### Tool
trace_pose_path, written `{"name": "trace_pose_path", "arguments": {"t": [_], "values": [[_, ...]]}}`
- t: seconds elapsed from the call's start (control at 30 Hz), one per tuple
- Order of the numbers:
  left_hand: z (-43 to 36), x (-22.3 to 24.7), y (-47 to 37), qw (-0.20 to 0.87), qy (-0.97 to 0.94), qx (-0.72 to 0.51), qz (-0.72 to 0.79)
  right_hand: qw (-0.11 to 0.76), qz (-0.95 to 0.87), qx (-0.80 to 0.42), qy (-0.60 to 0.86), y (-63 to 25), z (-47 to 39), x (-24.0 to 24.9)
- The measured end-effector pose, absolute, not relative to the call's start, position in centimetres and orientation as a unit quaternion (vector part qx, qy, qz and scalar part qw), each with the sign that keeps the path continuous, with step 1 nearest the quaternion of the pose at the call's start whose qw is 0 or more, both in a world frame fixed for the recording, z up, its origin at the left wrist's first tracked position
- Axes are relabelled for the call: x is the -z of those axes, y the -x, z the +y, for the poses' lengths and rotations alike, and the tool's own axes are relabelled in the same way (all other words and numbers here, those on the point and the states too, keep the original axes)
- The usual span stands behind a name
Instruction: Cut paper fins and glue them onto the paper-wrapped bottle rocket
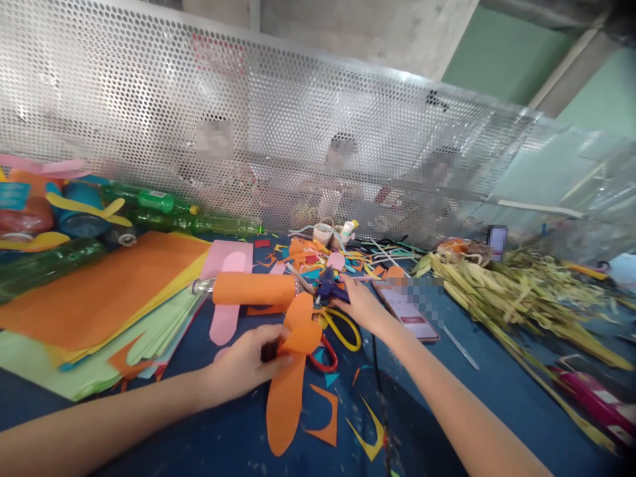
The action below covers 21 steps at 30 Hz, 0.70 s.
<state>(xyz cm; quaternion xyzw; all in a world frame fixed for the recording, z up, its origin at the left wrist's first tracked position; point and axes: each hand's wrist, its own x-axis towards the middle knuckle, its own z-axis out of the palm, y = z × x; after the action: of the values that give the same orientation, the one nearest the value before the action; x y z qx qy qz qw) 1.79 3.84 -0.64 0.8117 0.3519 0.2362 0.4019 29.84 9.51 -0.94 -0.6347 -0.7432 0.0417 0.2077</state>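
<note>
An orange paper cutout (291,377), long axis running fwd-back approx., is pinched at its upper lobe by the left hand (243,364), fingers closed on it, while the right hand (360,305), just fwd-right, is laid on a blue glue gun (328,286), grip unclear.

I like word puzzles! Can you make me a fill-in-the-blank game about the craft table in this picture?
1. The left hand pinches a paper cut-out coloured ____.
2. The right hand reaches for the dark blue ____ gun.
3. The scissors by the right hand have ____ handles.
4. Empty plastic bottles lying by the mesh screen are coloured ____.

Missing words: orange; glue; yellow; green
</note>
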Motion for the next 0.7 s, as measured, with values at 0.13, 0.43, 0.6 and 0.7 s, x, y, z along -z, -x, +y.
{"name": "trace_pose_path", "arguments": {"t": [0.13,0.43,0.6,0.7], "values": [[3.7,0.8,-1.8,0.323,-0.839,-0.26,0.352,0.245,-0.729,-0.105,0.63,-30.2,9.0,0.3],[3.1,0.9,-1.6,0.223,-0.846,-0.299,0.38,0.446,-0.608,-0.275,0.596,-28.9,7.8,-3.3],[3.0,0.5,-1.1,0.23,-0.859,-0.294,0.349,0.504,-0.559,-0.312,0.58,-28.7,7.7,-3.6],[3.3,0.2,-0.9,0.271,-0.826,-0.33,0.368,0.506,-0.548,-0.31,0.589,-29.5,8.1,-3.2]]}}
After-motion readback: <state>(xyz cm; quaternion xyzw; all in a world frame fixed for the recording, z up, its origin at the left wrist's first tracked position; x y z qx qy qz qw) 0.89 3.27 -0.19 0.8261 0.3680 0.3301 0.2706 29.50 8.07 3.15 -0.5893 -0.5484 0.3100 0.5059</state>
